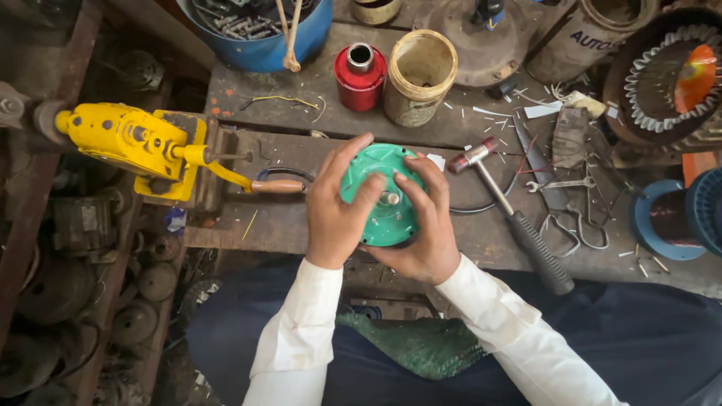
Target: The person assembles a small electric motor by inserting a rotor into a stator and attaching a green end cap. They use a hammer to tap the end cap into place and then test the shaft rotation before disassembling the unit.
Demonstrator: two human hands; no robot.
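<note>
Workbench, seen from above, with both hands at its middle.

- Green round cover (383,197) — a cast metal disc with a short steel shaft stub at its centre, held just above the near edge of the wooden bench (301,90), over the person's lap.
- Left hand (336,207) — clamped on the cover's left side, thumb up along the rim, fingers laid across the green face toward the shaft.
- Right hand (427,229) — clamped on the cover's right and lower side, fingers curled over the rim, palm under the disc. Both sleeves are white.
- Yellow hand tool (131,143) — bolted at the bench's left end, with a wooden-tipped lever pointing toward the left hand and stopping just beside it.
- Hammer (511,214) — steel head with a red end, black ribbed grip, lying slantwise just to the right of the right hand.
- Red spool (360,75) and a worn cream can (420,75) — standing side by side at the back of the bench, beyond the cover.
- Blue tub (263,30) — back left, holding metal bits and two wooden sticks.
- Spanner (560,184), scissors (575,225) and scraps of wire and paper — spread to the right of the hammer.
- Motor winding ring (662,79) — far right, with an orange piece inside it.
- Blue spool of copper wire (665,218) — right edge, below the ring.
- Green cloth (421,342) — on the dark trousers, below the hands.
</note>
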